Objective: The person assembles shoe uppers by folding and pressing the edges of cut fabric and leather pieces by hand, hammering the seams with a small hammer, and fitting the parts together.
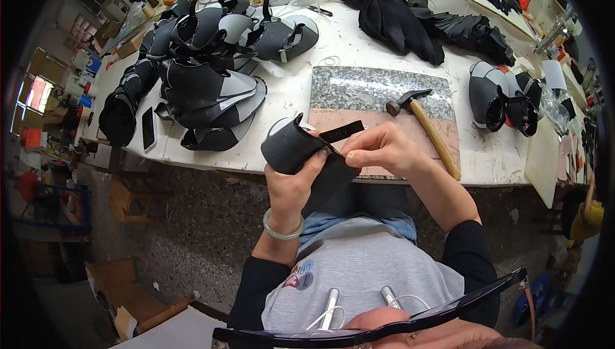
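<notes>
Just in front of the table's near edge, a black shoe upper (285,149) with a pale patch at its far side is held up off the table. My left hand (289,185) grips it from below, thumb pressed on its edge. A short black strap (343,132) sticks out to the right from the upper. My right hand (386,148) is closed in a pinch at the upper's right edge, just below the strap. Whatever lies between those fingertips is too small to make out. A hammer (435,139) with a wooden handle rests beyond my right hand.
Under the hammer lies a speckled stone slab (359,83) with a pinkish board (410,130). Black and grey shoe uppers (211,89) are heaped at left, beside a phone (149,128). Black pieces (397,22) lie far right of centre; more uppers (488,96) stand at right.
</notes>
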Demonstrator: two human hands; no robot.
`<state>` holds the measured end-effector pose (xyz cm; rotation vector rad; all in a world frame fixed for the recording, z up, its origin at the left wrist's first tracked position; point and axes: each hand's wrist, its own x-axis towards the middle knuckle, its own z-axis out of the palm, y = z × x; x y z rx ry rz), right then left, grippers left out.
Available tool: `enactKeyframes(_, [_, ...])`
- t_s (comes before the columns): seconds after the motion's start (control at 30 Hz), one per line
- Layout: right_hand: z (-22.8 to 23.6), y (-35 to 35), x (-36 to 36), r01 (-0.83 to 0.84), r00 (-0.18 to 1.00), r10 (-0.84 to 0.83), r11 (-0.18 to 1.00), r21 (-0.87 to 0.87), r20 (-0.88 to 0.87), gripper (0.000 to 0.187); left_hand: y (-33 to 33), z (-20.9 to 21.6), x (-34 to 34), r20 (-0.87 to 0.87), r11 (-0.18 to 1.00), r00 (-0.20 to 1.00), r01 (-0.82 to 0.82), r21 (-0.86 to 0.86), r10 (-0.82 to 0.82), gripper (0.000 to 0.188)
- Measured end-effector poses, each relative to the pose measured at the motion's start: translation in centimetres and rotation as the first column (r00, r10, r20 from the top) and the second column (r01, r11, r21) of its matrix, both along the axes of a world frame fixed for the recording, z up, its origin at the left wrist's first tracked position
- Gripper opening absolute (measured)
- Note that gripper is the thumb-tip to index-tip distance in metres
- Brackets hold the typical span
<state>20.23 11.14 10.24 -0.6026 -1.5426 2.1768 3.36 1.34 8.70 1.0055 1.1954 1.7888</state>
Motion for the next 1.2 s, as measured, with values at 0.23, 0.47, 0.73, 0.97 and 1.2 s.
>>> enactKeyframes(0.23, [-0.2, -0.4, -0.7, 0.037, 0.997, -0.046, 0.989, 0.140, 0.064, 0.018, -0.2, 0.0, 0.4, -0.044, 0.999, 0.998, -0.033, 0.039, 0.035, 0.026])
enactKeyframes(0.47, [-0.6, -0.8, -0.3, 0.113, 0.992, -0.125, 0.917, 0.382, 0.006, 0.016, -0.4, 0.7, 0.8, 0.048, 0.997, 0.998, -0.029, -0.067, 0.032, 0.016])
enactKeyframes(0.73, [0.1, -0.4, -0.4, 0.110, 0.994, -0.107, 0.874, 0.474, -0.034, 0.020, 0.0, 0.6, 1.0, -0.067, 0.991, 0.989, -0.133, -0.020, 0.132, 0.017])
enactKeyframes(0.97, [1.2, -1.1, -0.4, 0.073, 0.980, -0.141, 0.911, 0.406, 0.141, 0.017, -0.4, 0.4, 1.1, -0.092, 0.996, 0.993, -0.083, -0.022, 0.081, 0.018])
enactKeyframes(1.2, [0.9, -1.2, -3.7, 0.233, 0.972, -0.143, 0.681, 0.694, -0.187, 0.007, -1.6, -1.4, -1.5, 0.224, 0.996, 0.970, -0.092, -0.014, 0.093, 0.029])
